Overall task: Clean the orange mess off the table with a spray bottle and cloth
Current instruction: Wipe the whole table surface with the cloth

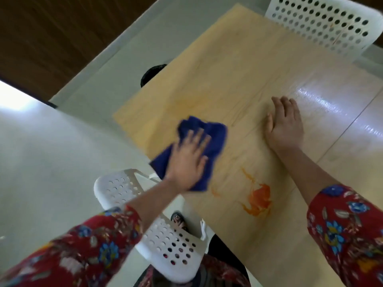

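Note:
A dark blue cloth point(215, 137) lies on the light wooden table point(238, 65) near its left edge. My left hand point(187, 160) presses flat on the cloth with fingers spread and straight. An orange mess point(259, 198) is smeared on the table just right of and nearer than the cloth, with fainter orange streaks around it. My right hand point(285, 125) rests flat on the bare table farther right, fingers straight, holding nothing. No spray bottle is in view.
A white perforated chair point(165, 243) stands against the table's near left edge, under my left arm. A second white perforated chair point(323, 21) is at the far end. A dark round object point(152, 74) shows beside the table's left edge. Pale floor lies to the left.

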